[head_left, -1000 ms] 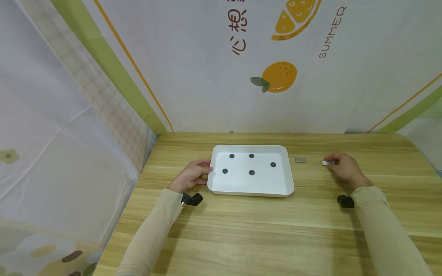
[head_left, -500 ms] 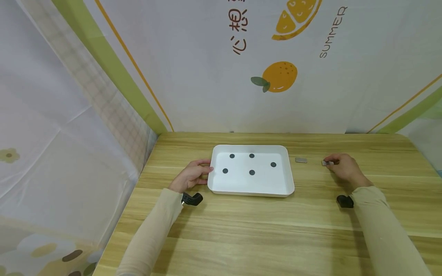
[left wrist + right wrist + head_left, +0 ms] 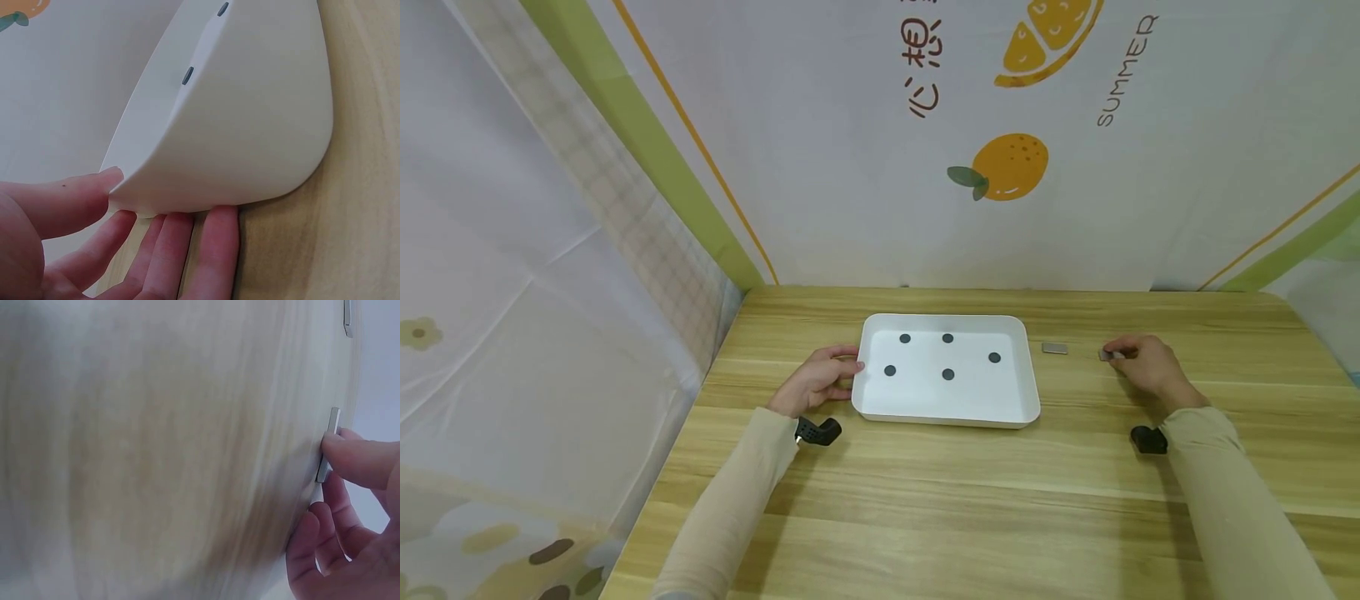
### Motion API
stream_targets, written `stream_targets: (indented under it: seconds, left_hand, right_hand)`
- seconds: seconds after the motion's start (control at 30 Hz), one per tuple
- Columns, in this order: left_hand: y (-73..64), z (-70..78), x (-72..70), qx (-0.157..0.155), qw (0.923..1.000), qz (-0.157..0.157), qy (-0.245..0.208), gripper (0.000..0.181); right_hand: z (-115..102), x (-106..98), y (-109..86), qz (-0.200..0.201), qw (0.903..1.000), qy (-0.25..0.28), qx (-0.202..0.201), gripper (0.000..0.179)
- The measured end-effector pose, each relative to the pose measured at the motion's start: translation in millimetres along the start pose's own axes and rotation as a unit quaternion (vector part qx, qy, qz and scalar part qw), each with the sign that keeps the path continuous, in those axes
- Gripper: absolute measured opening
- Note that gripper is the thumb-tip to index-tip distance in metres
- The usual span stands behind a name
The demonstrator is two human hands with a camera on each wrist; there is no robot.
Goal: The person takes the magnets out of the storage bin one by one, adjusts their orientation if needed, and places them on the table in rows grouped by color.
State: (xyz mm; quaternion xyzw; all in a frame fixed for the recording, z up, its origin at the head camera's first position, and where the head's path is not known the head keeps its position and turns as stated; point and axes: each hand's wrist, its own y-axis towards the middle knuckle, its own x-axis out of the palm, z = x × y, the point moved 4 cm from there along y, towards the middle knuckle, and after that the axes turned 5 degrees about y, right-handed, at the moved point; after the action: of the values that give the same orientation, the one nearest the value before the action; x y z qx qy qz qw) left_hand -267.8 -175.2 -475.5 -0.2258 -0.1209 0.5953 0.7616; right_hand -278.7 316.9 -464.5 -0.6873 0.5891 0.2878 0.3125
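A shallow white tray (image 3: 985, 402) lies on the wooden table, with several dark round discs, one of them a disc (image 3: 948, 375) near its middle, spread over its floor. My left hand (image 3: 815, 383) grips the tray's left end. In the left wrist view its thumb (image 3: 81, 197) rests over the rim while the other fingers touch the outer wall from below. To the right of the tray, my right hand (image 3: 1152, 367) pinches a small silvery rectangular bar (image 3: 334, 419) between thumb and fingers, low over the table. A similar metal bar (image 3: 1055, 348) lies flat between the tray and this hand.
The wooden table (image 3: 970, 517) reaches back to a white cloth (image 3: 850, 167) with printed fruit. Another cloth (image 3: 550, 333) hangs along the left side. Black wrist devices sit under both wrists, the left device (image 3: 820, 432) close to the tray's front left corner.
The bar in my right hand showed a bright white face at first and now looks grey, slightly turned. My left hand and the tray hold their place; the head view has shifted a little.
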Motion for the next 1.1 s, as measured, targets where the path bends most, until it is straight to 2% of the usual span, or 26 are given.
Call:
stream_targets:
  seconds: [0.43, 0.83, 1.1]
  left_hand:
    - [1.3, 1.5, 1.7, 0.003, 1.0000, 0.000, 0.010, 0.051]
    - [-1.6, 1.3, 1.3, -0.002, 0.9999, 0.007, 0.007, 0.051]
    - [0.4, 0.0, -0.1, -0.003, 1.0000, 0.007, 0.000, 0.051]
  right_hand:
    - [3, 1, -2.8, 0.015, 0.9998, 0.002, -0.012, 0.033]
    - [1, 0, -6.2, 0.005, 0.9991, 0.042, 0.008, 0.048]
    - [-10, 1, -3.2, 0.023, 0.9987, 0.044, -0.014, 0.046]
